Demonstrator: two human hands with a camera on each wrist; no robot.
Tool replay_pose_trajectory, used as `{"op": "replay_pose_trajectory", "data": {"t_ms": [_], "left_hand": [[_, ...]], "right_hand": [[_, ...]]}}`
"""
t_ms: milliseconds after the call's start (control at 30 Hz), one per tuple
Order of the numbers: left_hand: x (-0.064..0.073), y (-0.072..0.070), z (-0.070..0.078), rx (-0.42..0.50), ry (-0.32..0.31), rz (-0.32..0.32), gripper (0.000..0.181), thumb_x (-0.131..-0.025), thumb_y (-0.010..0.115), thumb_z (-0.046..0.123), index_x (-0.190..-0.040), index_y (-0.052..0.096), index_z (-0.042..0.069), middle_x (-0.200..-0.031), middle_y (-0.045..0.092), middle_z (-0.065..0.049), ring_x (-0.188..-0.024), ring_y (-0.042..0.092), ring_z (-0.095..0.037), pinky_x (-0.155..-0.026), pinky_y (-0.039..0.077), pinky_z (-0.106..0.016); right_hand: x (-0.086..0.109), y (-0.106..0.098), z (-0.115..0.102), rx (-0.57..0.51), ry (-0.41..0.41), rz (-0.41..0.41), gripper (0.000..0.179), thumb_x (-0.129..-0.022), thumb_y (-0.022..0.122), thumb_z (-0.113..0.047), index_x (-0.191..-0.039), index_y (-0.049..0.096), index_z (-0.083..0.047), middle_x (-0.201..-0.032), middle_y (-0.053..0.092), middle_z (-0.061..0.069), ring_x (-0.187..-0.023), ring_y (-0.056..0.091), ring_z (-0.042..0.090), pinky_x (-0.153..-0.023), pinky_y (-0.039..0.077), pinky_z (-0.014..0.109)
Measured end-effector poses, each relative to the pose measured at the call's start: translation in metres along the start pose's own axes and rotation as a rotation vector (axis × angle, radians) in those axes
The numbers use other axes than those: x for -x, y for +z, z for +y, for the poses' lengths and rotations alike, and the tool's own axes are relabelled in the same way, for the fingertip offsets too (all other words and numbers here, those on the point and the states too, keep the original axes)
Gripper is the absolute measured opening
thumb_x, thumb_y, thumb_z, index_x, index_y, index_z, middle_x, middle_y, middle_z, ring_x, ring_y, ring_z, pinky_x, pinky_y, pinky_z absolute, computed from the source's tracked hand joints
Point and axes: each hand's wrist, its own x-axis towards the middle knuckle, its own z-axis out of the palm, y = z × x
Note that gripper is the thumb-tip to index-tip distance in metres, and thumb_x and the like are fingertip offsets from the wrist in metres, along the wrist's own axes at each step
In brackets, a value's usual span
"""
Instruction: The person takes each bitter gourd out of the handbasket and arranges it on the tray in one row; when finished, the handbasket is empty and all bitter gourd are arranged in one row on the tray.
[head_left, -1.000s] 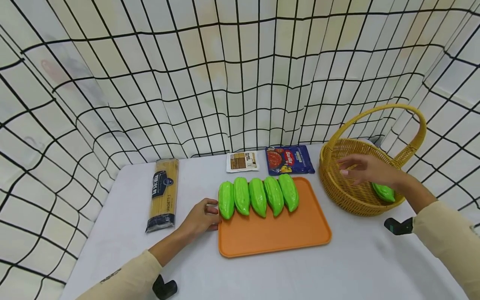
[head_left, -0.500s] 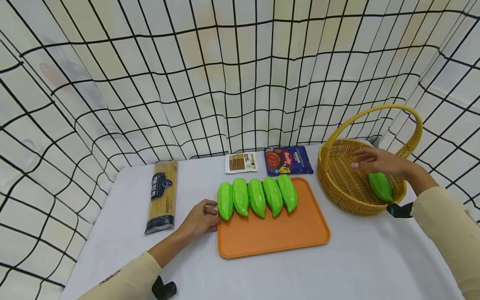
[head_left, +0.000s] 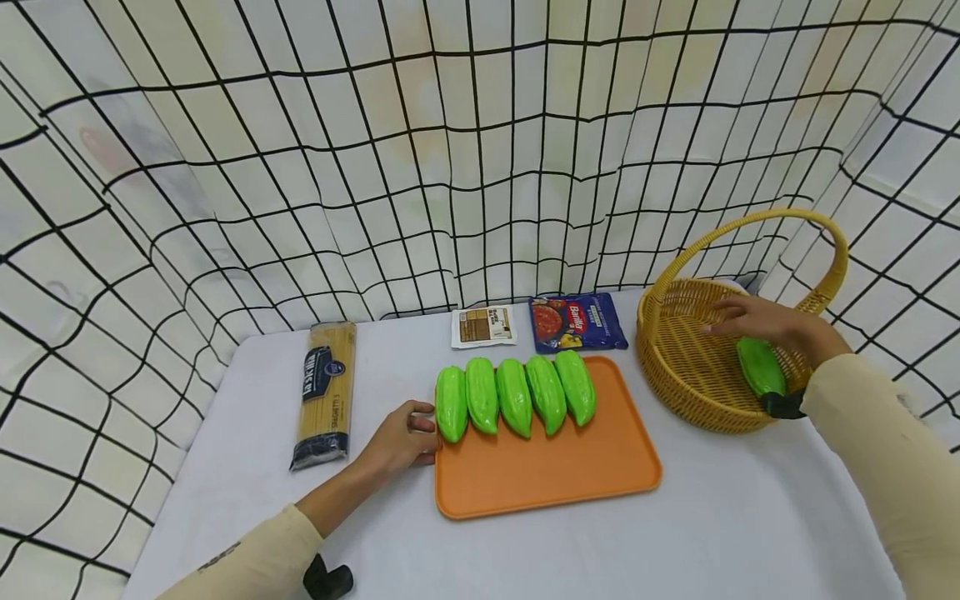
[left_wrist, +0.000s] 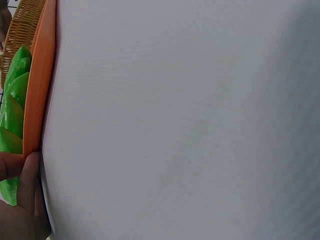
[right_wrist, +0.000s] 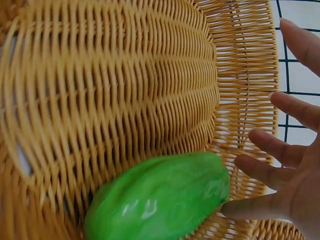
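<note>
My left hand is at the left edge of the orange tray, its thumb and fingers pinching the rim in the left wrist view. Several glossy green, ridged, gourd-like vegetables lie side by side along the tray's back half. Over the yellow wicker basket at the right hovers my right hand, holding nothing. Its fingers are spread apart in the right wrist view. Below them, one more green gourd-like vegetable lies inside the basket against the right side, with the little fingertip close to its end.
A spaghetti pack lies at the left of the white table. Behind the tray are a small white-and-brown packet and a blue Barilla pouch. The basket's tall handle arches over it. Black netting surrounds the table's back and sides.
My right hand has shifted right and slightly back over the basket, exposing more of the vegetable in it. The left hand stays at the tray's edge.
</note>
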Motion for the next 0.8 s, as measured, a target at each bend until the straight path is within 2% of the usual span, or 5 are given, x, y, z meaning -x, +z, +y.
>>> {"op": "replay_pose_trajectory", "data": {"t_ms": [233,500,633,800], "left_hand": [[0.002,0.0,0.001,0.006,-0.005,0.004,0.056,-0.087,0.069,0.002,-0.138,0.049,0.002,-0.115,0.057,-0.017,-0.092,0.066,-0.021,-0.075,0.065,-0.032],[0.001,0.001,0.002,0.013,-0.003,0.004,0.056,-0.086,0.07,0.001,-0.138,0.049,0.001,-0.114,0.057,-0.017,-0.091,0.066,-0.022,-0.074,0.065,-0.032],[0.002,0.001,0.003,0.014,-0.003,0.004,0.056,-0.086,0.07,0.001,-0.138,0.049,0.001,-0.114,0.057,-0.017,-0.091,0.066,-0.022,-0.074,0.065,-0.032],[0.002,0.001,0.003,0.017,-0.007,0.004,0.056,-0.086,0.069,0.001,-0.138,0.049,0.001,-0.113,0.057,-0.016,-0.091,0.066,-0.021,-0.074,0.065,-0.032]], "right_hand": [[-0.014,0.002,-0.006,0.005,0.003,-0.004,0.097,-0.093,0.058,-0.061,-0.158,0.015,-0.003,-0.157,0.016,0.038,-0.14,0.022,0.059,-0.111,0.03,0.075],[-0.025,0.003,-0.01,-0.089,-0.03,-0.07,0.087,-0.099,0.056,-0.051,-0.158,0.016,-0.001,-0.159,0.015,0.035,-0.142,0.023,0.058,-0.108,0.037,0.073],[-0.028,0.004,-0.006,-0.099,-0.056,-0.069,0.081,-0.099,0.058,-0.046,-0.156,0.022,-0.001,-0.158,0.024,0.033,-0.143,0.029,0.053,-0.108,0.043,0.066],[-0.025,0.005,-0.001,-0.061,-0.082,-0.071,0.075,-0.099,0.059,-0.042,-0.155,0.029,-0.001,-0.153,0.033,0.034,-0.139,0.036,0.052,-0.107,0.046,0.063]]}}
